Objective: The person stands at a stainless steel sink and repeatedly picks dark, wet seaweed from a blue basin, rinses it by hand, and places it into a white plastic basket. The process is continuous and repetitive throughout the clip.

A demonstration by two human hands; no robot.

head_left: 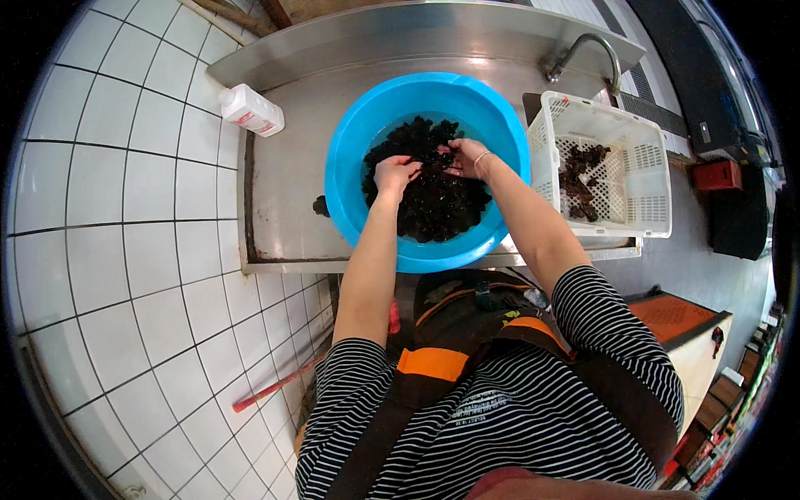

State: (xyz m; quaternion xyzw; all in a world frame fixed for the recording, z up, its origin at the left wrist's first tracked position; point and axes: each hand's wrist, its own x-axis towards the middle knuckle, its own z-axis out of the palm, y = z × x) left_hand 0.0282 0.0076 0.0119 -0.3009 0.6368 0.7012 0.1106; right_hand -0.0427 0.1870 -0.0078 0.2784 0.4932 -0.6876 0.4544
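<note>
A round blue plastic basin (350,212) stands in front of me, holding water and a heap of black, frilly wood ear mushrooms (437,209). Over the heap, my left hand (396,174) pinches a dark piece between thumb and fingers. My right hand (465,157), with a thin band at its wrist, grips dark mushroom just to the right, its fingers curled around it. The fingertips of the two hands are a short way apart, and the exact outline of the held pieces blends into the heap.
The basin rests on a stainless steel sink counter (287,181) beside a tiled wall (150,187). A white plastic bottle (253,111) stands at left, a stray dark piece (320,206) by the basin. At right are a white perforated crate (644,169) with dark scraps (581,178) and a faucet (584,53).
</note>
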